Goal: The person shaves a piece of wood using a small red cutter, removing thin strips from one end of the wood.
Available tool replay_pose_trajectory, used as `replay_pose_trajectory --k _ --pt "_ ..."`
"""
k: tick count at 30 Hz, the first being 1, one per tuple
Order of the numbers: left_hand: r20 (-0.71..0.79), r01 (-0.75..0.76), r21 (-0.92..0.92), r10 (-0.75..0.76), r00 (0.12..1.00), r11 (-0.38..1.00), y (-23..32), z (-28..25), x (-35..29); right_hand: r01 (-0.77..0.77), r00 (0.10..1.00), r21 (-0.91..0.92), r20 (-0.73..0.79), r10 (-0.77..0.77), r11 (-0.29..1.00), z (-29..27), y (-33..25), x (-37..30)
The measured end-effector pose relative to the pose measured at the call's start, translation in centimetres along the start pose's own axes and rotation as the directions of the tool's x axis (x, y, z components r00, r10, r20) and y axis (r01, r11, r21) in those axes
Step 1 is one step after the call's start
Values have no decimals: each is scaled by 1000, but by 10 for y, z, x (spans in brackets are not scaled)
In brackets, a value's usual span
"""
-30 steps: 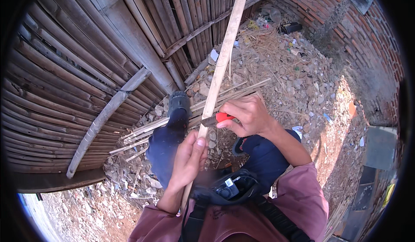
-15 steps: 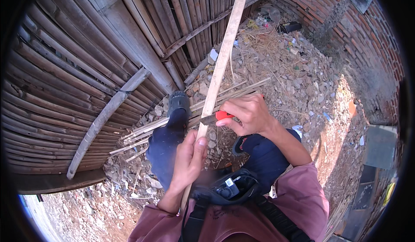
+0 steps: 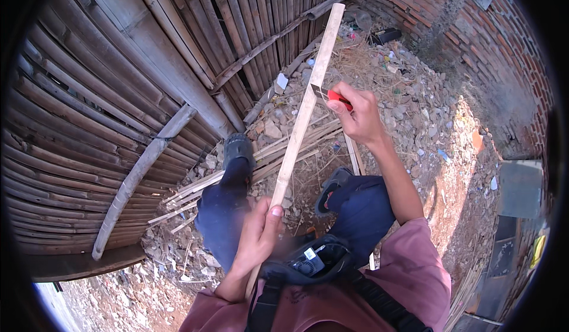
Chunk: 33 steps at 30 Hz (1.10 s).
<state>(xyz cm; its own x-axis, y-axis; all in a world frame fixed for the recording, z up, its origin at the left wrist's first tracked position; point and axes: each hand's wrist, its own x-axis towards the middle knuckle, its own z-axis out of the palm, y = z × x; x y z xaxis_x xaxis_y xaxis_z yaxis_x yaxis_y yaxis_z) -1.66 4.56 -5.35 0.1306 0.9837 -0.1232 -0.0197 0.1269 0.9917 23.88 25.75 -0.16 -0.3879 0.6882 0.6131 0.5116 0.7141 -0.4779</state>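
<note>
A long, pale bamboo strip (image 3: 300, 127) slants from my lap up toward the far wall. My left hand (image 3: 256, 232) is closed around its lower part, thumb on top; the near end runs down beside my left forearm. In my right hand (image 3: 360, 117), fingers wrapped tight, is a red-handled utility knife (image 3: 338, 99). Its blade meets the right edge of the strip, a bit beyond halfway toward the far end.
Several loose strips (image 3: 269, 154) lie on the rubble ground (image 3: 409, 130) by my shod feet. A bamboo slat wall (image 3: 101, 95) rises at left, a brick wall (image 3: 515, 65) at right. An open black waist bag (image 3: 308, 261) sits at my lap.
My right hand and the knife have moved away from my left hand, up along the strip. The strip's far end now shows. My left hand keeps its grip.
</note>
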Motion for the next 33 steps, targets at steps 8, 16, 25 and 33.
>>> replay_pose_trajectory --k 8,16,25,33 --pt "-25 38 139 -35 999 989 7 -4 -7 66 998 4 -24 -66 998 -3 5 1" --pt "-45 105 197 -98 994 975 6 -7 -23 -47 992 -45 -119 41 998 -11 38 13" --pt "24 168 112 -172 985 979 -8 -3 -43 -342 874 -10 -370 315 939 -29 85 34" --pt "1 230 35 -231 973 972 2 -11 -49 -528 681 -727 -55 730 438 -65 154 -18"
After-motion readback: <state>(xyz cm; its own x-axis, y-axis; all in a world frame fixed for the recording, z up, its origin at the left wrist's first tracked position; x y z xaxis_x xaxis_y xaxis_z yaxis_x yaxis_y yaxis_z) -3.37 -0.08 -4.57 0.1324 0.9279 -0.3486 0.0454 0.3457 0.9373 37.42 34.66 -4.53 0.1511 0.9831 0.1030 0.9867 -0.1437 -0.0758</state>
